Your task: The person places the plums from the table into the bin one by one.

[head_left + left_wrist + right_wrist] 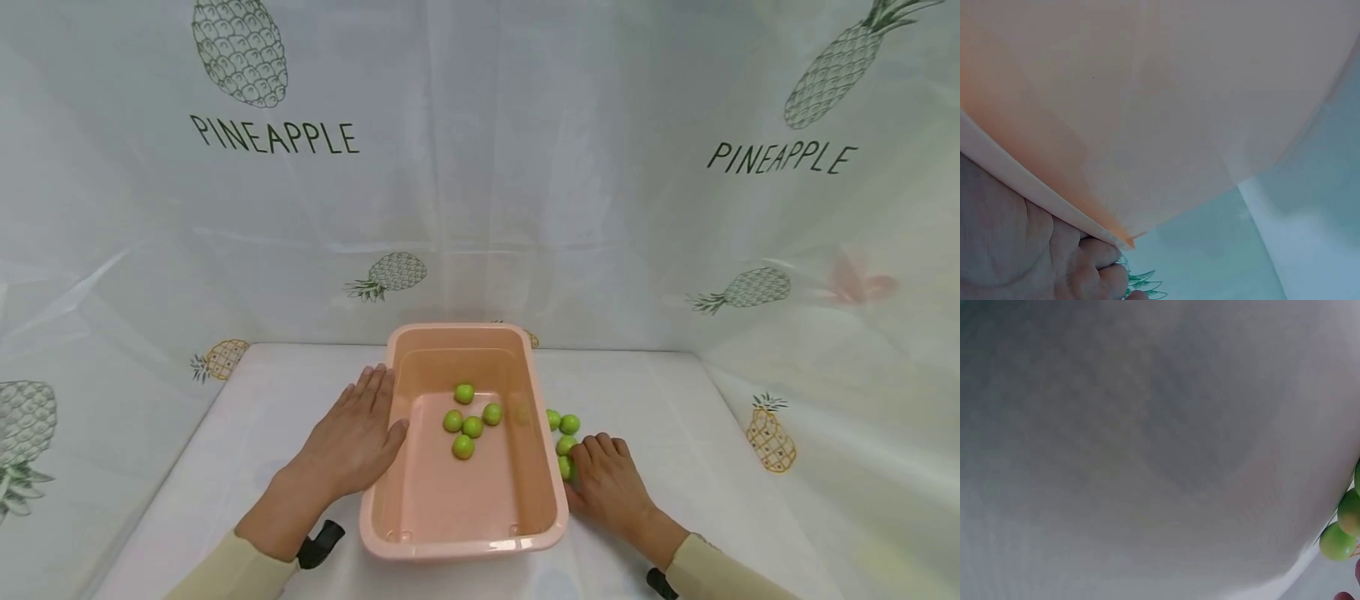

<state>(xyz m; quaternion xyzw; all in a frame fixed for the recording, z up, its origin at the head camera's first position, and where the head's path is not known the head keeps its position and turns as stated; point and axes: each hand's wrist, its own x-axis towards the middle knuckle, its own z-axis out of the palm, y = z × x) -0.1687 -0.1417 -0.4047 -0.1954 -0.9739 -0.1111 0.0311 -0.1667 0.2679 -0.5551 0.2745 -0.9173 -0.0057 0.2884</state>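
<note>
Head: L hand (351, 446) flat agst tub (450, 551), R hand (609, 487) bent @ fruits (570, 423).

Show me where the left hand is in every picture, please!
Head: left hand left of centre, against the peach tub.
Left wrist: left hand in the bottom left corner.
Right wrist: not in it.
Landmark: the peach tub, beside that hand in head and left wrist.

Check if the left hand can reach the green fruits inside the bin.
Likely yes: the left hand rests against the pink bin, whose open top leaves the green fruits uncovered.
</note>
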